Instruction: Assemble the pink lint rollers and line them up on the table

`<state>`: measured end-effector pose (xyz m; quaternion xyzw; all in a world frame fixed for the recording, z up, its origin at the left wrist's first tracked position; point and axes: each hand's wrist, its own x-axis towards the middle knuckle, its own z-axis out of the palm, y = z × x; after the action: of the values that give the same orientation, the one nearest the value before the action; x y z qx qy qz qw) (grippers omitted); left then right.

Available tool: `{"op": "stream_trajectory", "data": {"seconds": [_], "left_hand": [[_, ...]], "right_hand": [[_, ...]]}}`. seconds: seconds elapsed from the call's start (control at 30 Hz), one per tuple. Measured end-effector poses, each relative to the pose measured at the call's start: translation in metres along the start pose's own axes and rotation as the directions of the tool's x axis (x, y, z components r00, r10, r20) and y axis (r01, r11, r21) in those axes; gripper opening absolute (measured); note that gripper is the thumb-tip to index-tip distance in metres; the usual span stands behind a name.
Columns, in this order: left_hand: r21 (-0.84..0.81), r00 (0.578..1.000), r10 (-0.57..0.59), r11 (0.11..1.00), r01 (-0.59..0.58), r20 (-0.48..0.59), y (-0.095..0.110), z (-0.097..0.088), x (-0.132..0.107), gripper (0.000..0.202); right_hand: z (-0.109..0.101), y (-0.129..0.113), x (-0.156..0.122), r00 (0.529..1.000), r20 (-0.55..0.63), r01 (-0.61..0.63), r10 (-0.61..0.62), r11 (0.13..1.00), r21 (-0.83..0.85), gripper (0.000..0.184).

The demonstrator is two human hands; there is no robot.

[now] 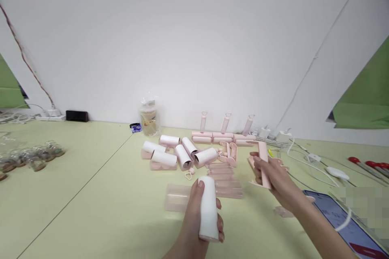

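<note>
White roll (208,206) is sitting clamped in my left grip (194,215), pink handle (261,152) pinched in my right grip (273,176), both clear of the desk (91,194) clutter.

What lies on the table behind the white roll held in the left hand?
A row of translucent pink covers, and a single cover further left. The white roll and left hand hide the table between them.

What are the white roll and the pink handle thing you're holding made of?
The white roll in the left hand is probably paper: it looks matte and soft white, with no shine. The pink handle in the right hand is likely plastic: smooth, stiff and evenly coloured.
</note>
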<state>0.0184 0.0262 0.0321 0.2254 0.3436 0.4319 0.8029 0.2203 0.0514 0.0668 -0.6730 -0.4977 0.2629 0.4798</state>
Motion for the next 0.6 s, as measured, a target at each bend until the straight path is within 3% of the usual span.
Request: {"op": "stream_trajectory", "data": {"seconds": [0.1, 0.2, 0.4, 0.6], "left_hand": [[0.003, 0.972, 0.220, 0.975, -0.220, -0.084, 0.007, 0.012, 0.001, 0.049], [-0.024, 0.945, 0.290, 0.955, -0.297, -0.152, 0.010, 0.022, 0.003, 0.050], [-0.050, 0.964, 0.217, 0.973, -0.227, -0.155, -0.005, 0.018, 0.006, 0.059], [0.084, 0.971, 0.166, 0.985, -0.153, -0.171, -0.015, 0.012, 0.008, 0.061]], "right_hand": [[0.026, -0.009, -0.031, 0.969, 0.235, -0.135, 0.069, 0.951, 0.277, 0.036], [0.050, -0.008, -0.058, 0.905, 0.416, -0.276, 0.095, 0.873, 0.402, 0.045], [0.063, -0.007, -0.083, 0.937, 0.339, -0.196, 0.088, 0.934, 0.300, 0.046], [0.069, -0.009, -0.087, 0.940, 0.331, -0.189, 0.086, 0.938, 0.291, 0.048]]}}
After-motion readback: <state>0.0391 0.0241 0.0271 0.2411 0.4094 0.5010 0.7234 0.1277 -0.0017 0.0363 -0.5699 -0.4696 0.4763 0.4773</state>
